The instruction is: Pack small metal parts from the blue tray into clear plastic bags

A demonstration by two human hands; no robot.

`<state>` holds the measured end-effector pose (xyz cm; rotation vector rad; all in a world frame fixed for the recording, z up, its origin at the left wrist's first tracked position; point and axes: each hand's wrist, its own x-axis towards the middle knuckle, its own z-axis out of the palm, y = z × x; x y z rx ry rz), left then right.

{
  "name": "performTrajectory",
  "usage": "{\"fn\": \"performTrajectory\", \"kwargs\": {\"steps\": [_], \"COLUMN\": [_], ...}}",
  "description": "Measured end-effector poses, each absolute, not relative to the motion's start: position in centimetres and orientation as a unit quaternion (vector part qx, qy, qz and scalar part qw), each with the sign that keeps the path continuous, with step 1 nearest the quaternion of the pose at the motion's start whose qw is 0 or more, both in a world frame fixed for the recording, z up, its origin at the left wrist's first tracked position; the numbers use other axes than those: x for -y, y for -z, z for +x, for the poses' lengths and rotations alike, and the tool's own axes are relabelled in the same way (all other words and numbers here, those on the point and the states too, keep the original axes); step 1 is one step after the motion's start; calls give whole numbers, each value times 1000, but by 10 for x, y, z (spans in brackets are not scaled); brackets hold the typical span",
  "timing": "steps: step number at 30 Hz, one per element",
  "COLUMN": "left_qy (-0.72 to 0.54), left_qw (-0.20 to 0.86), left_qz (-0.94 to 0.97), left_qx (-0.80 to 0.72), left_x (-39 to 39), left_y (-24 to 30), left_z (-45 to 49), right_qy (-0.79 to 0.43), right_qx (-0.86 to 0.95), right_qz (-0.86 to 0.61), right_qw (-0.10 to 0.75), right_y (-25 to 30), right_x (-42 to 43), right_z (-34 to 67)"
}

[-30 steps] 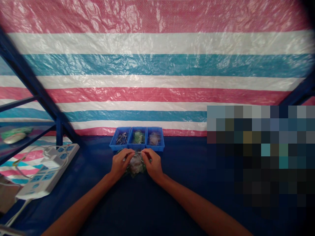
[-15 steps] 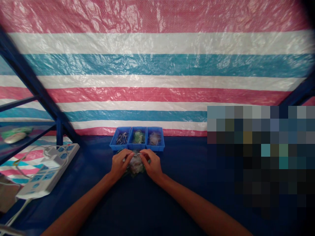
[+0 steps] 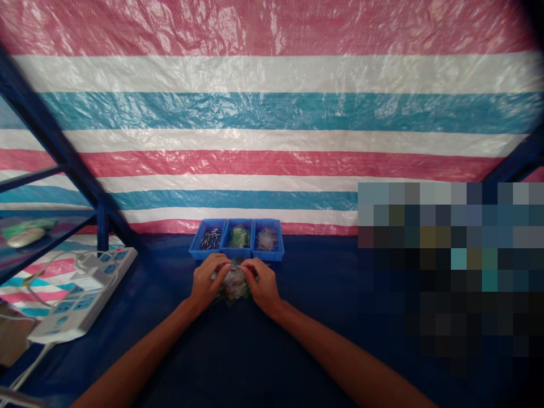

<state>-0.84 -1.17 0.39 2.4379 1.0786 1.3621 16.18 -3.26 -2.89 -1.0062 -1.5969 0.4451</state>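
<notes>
My left hand (image 3: pixel 209 279) and my right hand (image 3: pixel 262 283) face each other over the blue table, thumbs and fingertips pinched together. Between them is a small, shiny greyish thing (image 3: pixel 236 264), too small to name. Directly below the fingers lies a heap of small clear and green plastic packets (image 3: pixel 234 286), partly covered by both hands. Just beyond stand three joined blue bins. Thin metal pins or screws lie in the left bin (image 3: pixel 195 254), green packets (image 3: pixel 239 236) fill the middle one, and clear packets (image 3: pixel 267 239) the right one.
A white power strip (image 3: pixel 91 300) with cables and a plugged-in adapter lies at the left edge of the table (image 3: pixel 238 362). Blue frame bars (image 3: pixel 80 175) rise on the left. A striped plastic sheet (image 3: pixel 272 113) hangs behind. The right side is pixelated.
Both hands stay almost in place over the packets. The fingers have shifted slightly, and the small thing between them looks greyer and less bright than before.
</notes>
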Motion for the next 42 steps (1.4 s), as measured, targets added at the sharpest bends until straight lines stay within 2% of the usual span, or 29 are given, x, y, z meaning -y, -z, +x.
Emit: {"fn": "performTrajectory", "kwargs": {"steps": [16, 28, 42], "left_qy": [-491, -454, -450], "left_qw": [65, 35, 71], "left_qz": [811, 798, 788], "left_qx": [-310, -394, -414], "left_x": [13, 9, 11], "left_y": [-3, 6, 5], "left_z": [-4, -8, -7], "right_qy": [-170, -171, -144], "right_qx": [683, 657, 684], "right_qz": [-440, -398, -364], "right_qw": [558, 616, 615], "right_y": [27, 30, 34], "right_x": [32, 33, 31], "right_z": [163, 162, 160]}}
